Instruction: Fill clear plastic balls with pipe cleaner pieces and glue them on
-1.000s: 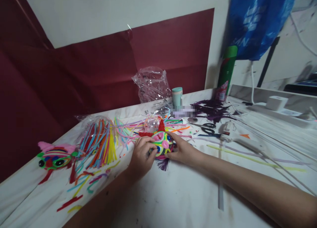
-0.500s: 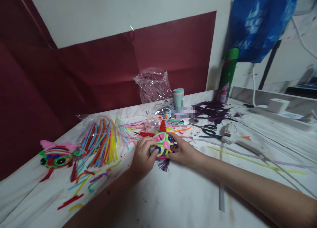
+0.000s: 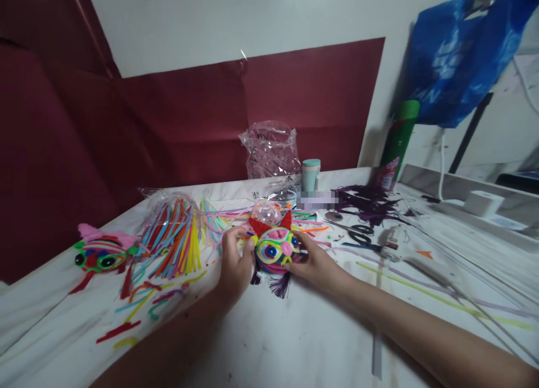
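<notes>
A small round animal head (image 3: pixel 275 249) made of coloured pipe cleaners, with red ears, pink nose and purple tassels, sits between both my hands on the white table (image 3: pixel 303 343). My left hand (image 3: pixel 234 263) grips its left side with curled fingers. My right hand (image 3: pixel 314 263) cups its right side. A clear plastic ball (image 3: pixel 266 212) lies just behind it. A second finished pipe-cleaner head (image 3: pixel 102 254) with pink ears rests at the far left.
A fan of coloured pipe cleaners (image 3: pixel 174 239) in clear wrap lies left of my hands, with cut scraps (image 3: pixel 143 306) nearby. Scissors (image 3: pixel 357 229), a glue gun (image 3: pixel 393 243), purple scraps (image 3: pixel 364 200), a teal cup (image 3: pixel 310 174), a clear bag (image 3: pixel 272 149) and a green can (image 3: pixel 396 138) stand behind.
Both hands have turned the colourful head upright so its face looks toward me, and raised it slightly. The view has shifted a little to the left.
</notes>
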Motion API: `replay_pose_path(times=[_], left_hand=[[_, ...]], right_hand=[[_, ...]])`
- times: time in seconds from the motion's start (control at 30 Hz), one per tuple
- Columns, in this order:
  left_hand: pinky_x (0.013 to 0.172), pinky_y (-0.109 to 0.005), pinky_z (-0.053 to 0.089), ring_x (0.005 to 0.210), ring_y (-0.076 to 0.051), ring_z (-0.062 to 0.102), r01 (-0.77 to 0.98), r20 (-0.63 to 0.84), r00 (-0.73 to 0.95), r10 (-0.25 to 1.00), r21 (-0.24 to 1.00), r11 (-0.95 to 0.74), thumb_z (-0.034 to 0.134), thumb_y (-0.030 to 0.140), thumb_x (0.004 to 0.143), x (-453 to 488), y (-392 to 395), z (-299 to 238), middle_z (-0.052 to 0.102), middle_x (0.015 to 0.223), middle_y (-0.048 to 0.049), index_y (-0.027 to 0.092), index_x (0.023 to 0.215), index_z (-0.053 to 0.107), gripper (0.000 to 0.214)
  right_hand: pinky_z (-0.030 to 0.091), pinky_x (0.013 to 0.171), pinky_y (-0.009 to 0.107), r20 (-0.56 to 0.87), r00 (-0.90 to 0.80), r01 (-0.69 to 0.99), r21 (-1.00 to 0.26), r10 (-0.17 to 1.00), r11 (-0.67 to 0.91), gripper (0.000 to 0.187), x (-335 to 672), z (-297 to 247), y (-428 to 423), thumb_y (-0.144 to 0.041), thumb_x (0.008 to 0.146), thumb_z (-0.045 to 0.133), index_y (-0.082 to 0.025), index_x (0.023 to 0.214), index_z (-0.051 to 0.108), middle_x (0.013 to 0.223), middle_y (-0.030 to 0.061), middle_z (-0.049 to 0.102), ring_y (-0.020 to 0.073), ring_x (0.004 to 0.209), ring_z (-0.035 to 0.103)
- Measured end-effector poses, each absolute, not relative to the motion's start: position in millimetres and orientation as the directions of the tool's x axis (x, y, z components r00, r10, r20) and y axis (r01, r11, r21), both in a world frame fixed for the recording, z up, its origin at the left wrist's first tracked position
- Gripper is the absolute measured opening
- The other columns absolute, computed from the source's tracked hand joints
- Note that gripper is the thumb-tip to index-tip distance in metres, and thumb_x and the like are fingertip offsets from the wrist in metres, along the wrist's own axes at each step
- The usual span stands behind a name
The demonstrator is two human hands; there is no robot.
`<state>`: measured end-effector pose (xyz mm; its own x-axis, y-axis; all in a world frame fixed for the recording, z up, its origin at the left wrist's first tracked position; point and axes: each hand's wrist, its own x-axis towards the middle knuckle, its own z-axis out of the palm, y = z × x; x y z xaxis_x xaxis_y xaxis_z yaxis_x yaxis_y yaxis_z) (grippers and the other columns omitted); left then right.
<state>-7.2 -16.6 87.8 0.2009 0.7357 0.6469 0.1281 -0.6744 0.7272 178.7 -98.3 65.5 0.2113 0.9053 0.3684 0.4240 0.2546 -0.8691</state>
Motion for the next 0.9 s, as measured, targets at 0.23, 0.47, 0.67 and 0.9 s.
replay_pose_path(times=[0.23,0.47,0.67,0.9], left_hand=[[0.069,-0.030,0.048,0.077,-0.019,0.061,0.021,0.320,0.417,0.851,0.932,-0.361,0.051,0.047,0.081,-0.5,-10.9,73.8,0.064,0.079,-0.0037,0.017,0.085,0.059,0.032],[0.085,-0.035,0.048,0.096,-0.023,0.062,-0.207,0.183,0.519,0.835,0.975,-0.085,0.065,0.043,0.073,-0.3,-14.0,83.3,0.067,0.101,-0.0074,0.016,0.102,0.058,0.040],[0.083,-0.032,0.048,0.094,-0.022,0.063,-0.257,0.167,0.504,0.848,0.966,-0.038,0.068,0.033,0.070,0.5,-16.2,82.1,0.067,0.101,-0.0082,0.015,0.100,0.058,0.036],[0.084,-0.032,0.048,0.097,-0.021,0.061,-0.215,0.171,0.467,0.867,0.974,-0.076,0.067,0.023,0.066,1.9,-20.9,82.9,0.066,0.100,-0.0073,0.016,0.099,0.058,0.035]], right_hand=[[0.054,0.079,0.038,0.320,0.249,0.327,-0.916,0.914,0.232,0.067,175.0,59.5,-98.2,-0.032,0.069,0.070,-0.020,0.126,0.036,0.116,0.0106,0.059,0.0230,0.097,0.061],[0.056,0.072,0.033,0.394,0.266,0.311,-0.899,0.880,0.308,0.055,165.4,56.7,-100.5,-0.027,0.074,0.063,-0.024,0.123,0.038,0.121,0.0094,0.055,0.0201,0.096,0.062],[0.056,0.070,0.033,0.363,0.270,0.285,-0.915,0.892,0.287,0.055,163.5,61.2,-103.3,-0.028,0.072,0.062,-0.023,0.121,0.038,0.119,0.0098,0.056,0.0200,0.092,0.062],[0.055,0.072,0.034,0.394,0.249,0.323,-0.895,0.885,0.307,0.053,161.4,61.4,-105.7,-0.029,0.074,0.061,-0.023,0.121,0.039,0.119,0.0097,0.056,0.0200,0.092,0.062]])
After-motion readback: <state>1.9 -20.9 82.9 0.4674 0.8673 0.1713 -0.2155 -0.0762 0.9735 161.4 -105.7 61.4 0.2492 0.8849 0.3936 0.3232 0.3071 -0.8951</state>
